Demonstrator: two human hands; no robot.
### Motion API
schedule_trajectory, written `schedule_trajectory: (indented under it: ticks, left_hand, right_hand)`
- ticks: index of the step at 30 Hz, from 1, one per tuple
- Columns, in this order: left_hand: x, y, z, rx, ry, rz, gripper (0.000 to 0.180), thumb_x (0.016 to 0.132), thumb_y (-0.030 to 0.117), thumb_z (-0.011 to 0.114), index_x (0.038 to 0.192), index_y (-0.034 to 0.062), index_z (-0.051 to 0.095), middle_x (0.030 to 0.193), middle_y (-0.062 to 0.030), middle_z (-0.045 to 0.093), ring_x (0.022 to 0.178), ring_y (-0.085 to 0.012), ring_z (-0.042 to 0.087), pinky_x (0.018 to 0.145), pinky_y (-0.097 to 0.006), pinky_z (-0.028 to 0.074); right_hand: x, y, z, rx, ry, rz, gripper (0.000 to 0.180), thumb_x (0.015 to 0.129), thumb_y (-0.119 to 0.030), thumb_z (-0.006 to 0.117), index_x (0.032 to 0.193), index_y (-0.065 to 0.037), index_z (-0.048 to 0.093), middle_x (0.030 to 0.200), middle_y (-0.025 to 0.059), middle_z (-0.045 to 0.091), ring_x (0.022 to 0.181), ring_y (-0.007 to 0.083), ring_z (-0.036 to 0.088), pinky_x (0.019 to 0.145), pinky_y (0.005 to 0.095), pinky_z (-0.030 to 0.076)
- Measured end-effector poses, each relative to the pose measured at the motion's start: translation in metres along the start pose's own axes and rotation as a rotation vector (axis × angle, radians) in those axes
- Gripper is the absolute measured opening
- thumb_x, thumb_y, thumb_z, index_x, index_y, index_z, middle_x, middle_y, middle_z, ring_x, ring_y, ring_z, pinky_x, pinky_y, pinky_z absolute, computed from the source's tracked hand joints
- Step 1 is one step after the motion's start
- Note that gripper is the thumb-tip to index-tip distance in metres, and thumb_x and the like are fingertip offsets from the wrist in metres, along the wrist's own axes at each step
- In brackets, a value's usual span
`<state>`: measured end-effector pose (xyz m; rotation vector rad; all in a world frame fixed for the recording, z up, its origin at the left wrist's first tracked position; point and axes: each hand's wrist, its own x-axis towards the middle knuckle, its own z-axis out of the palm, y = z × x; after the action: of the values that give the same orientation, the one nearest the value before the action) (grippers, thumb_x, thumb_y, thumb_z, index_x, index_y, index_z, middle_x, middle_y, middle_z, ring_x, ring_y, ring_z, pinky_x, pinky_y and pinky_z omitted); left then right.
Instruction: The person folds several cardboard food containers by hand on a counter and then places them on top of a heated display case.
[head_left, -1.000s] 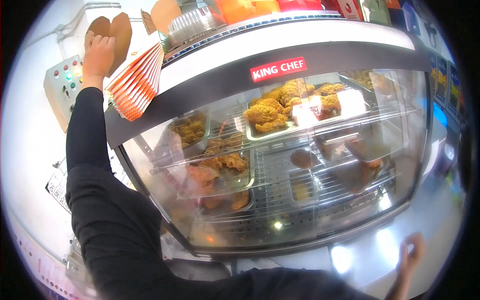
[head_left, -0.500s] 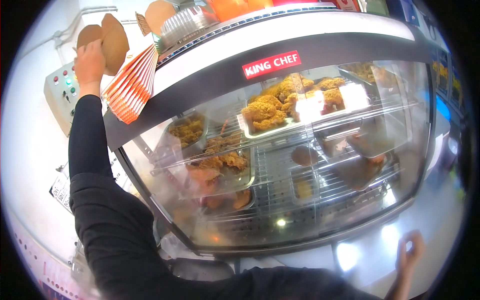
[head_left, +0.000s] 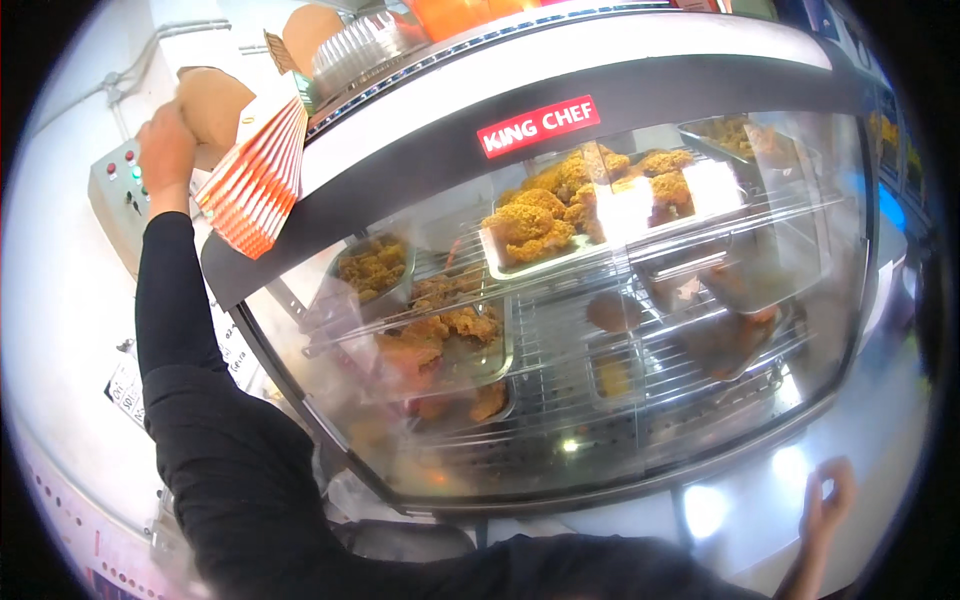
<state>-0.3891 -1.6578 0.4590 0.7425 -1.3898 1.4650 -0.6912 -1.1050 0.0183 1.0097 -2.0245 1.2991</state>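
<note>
My left hand [head_left: 166,150] reaches up at the upper left, in a black sleeve, and grips a brown paper container [head_left: 212,112] at the top of the display case. Right beside it leans a stack of orange-and-white striped cartons [head_left: 255,185]. My right hand [head_left: 826,500] hangs low at the lower right with its fingers apart, holding nothing, in front of the glass warming cabinet [head_left: 560,400].
Inside the cabinet are metal trays of fried chicken [head_left: 545,215] on wire shelves. A stack of clear plastic lids [head_left: 365,45] and another brown container [head_left: 310,30] sit on top. A grey control box [head_left: 118,200] with lit buttons is on the left wall.
My left hand has stayed on the brown container while the view moved closer to the cabinet. My right hand has barely shifted.
</note>
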Motion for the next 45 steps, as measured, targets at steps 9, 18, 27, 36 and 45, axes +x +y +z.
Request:
schedule_trajectory:
  ticks: [9, 18, 27, 36, 45]
  left_hand:
    - [-0.006, -0.007, 0.018, 0.131, 0.236, 0.066, 0.02, 0.079, 0.013, 0.046, 0.098, 0.0117, 0.053, 0.088, -0.0036, 0.058, 0.085, -0.0246, 0.051, 0.074, -0.034, 0.043]
    - [0.007, 0.005, 0.025, 0.076, 0.19, -0.147, 0.023, 0.082, 0.018, 0.044, 0.101, 0.0132, 0.055, 0.095, -0.0041, 0.059, 0.09, -0.0262, 0.05, 0.08, -0.036, 0.041]
    - [0.017, 0.009, 0.019, -0.004, 0.274, -0.23, 0.02, 0.081, 0.018, 0.047, 0.094, 0.011, 0.06, 0.092, -0.0075, 0.061, 0.091, -0.0238, 0.053, 0.08, -0.038, 0.038]
    - [0.008, 0.0, 0.036, -0.258, 0.381, -0.567, 0.025, 0.08, 0.02, 0.048, 0.095, 0.0037, 0.06, 0.093, -0.0129, 0.06, 0.095, -0.0282, 0.05, 0.085, -0.039, 0.034]
    - [0.017, 0.023, 0.019, -0.998, 0.397, -0.826, 0.032, 0.085, 0.021, 0.044, 0.11, -0.0001, 0.047, 0.11, -0.0184, 0.047, 0.102, -0.0278, 0.047, 0.08, -0.04, 0.045]
  right_hand:
    - [0.011, -0.01, 0.01, 0.045, -0.006, -0.028, 0.013, 0.073, -0.011, 0.055, 0.071, -0.001, 0.048, 0.061, 0.0083, 0.043, 0.055, 0.0174, 0.041, 0.051, 0.0261, 0.032]
    - [0.008, -0.01, 0.008, 0.02, 0.006, -0.046, 0.014, 0.073, -0.013, 0.056, 0.071, -0.001, 0.048, 0.06, 0.0084, 0.044, 0.053, 0.0177, 0.042, 0.05, 0.0264, 0.032]
    - [0.005, -0.014, 0.009, 0.005, -0.004, 0.029, 0.015, 0.073, -0.013, 0.056, 0.069, -0.001, 0.048, 0.061, 0.0087, 0.044, 0.053, 0.0175, 0.043, 0.05, 0.0264, 0.033]
    - [-0.017, -0.001, 0.005, 0.027, 0.038, 0.181, 0.018, 0.074, -0.015, 0.056, 0.07, -0.001, 0.047, 0.064, 0.0073, 0.045, 0.059, 0.0157, 0.043, 0.056, 0.0262, 0.033]
    - [-0.018, -0.005, 0.009, 0.004, 0.022, 0.233, 0.02, 0.073, -0.017, 0.057, 0.067, 0.0, 0.048, 0.061, 0.0075, 0.045, 0.057, 0.0163, 0.044, 0.055, 0.0267, 0.035]
